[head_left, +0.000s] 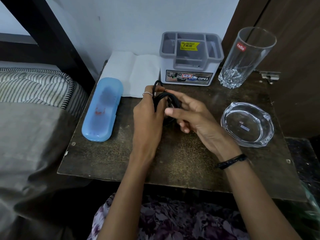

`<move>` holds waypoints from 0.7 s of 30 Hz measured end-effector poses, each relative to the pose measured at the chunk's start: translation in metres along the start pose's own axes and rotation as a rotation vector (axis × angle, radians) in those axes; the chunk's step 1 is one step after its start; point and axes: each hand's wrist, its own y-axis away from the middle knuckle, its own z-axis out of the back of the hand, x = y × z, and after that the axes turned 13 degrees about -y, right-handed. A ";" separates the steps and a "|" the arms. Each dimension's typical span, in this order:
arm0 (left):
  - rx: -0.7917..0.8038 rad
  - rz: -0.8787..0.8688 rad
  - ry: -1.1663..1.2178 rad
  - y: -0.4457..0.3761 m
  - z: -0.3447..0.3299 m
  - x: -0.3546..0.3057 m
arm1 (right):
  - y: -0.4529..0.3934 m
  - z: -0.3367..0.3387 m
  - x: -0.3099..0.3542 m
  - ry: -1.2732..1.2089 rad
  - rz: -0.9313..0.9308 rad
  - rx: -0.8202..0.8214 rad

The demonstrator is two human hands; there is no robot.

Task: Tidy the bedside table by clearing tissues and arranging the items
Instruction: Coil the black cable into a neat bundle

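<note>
Both hands are holding a coiled black cable (166,99) above the dark wooden bedside table (181,161): left hand (149,111) is gripping the loops, right hand (192,113) is cupping them, fingers half-curled. Judged light, limp, springy; best gripped across the bundled loops.

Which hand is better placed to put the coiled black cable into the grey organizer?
Probably right: the right hand cradles the coiled black cable nearer the grey plastic organizer.
</note>
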 end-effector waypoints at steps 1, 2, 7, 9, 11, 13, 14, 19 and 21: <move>-0.005 0.009 0.008 0.000 0.000 0.000 | 0.000 0.000 0.000 0.023 0.007 -0.002; -0.007 0.022 0.021 -0.001 0.000 0.001 | 0.000 0.001 0.000 0.036 0.014 -0.004; 0.050 0.149 0.229 -0.005 -0.002 0.004 | 0.000 0.005 0.001 0.020 0.068 -0.002; 0.100 0.159 0.373 -0.005 -0.002 0.004 | 0.000 0.005 0.002 0.009 0.093 -0.011; 0.137 0.149 0.450 -0.006 -0.001 0.004 | 0.000 0.003 0.003 -0.016 0.126 -0.022; 0.148 0.147 0.484 -0.008 0.000 0.004 | -0.001 0.000 0.003 -0.067 0.159 -0.043; 0.141 0.160 0.497 -0.009 0.000 0.005 | -0.001 -0.002 0.002 -0.084 0.174 -0.053; 0.116 0.273 0.471 -0.009 -0.001 0.007 | -0.002 -0.006 -0.006 0.107 0.332 -0.087; 0.128 0.323 0.454 -0.008 -0.003 0.009 | 0.000 -0.005 -0.009 0.304 0.431 -0.133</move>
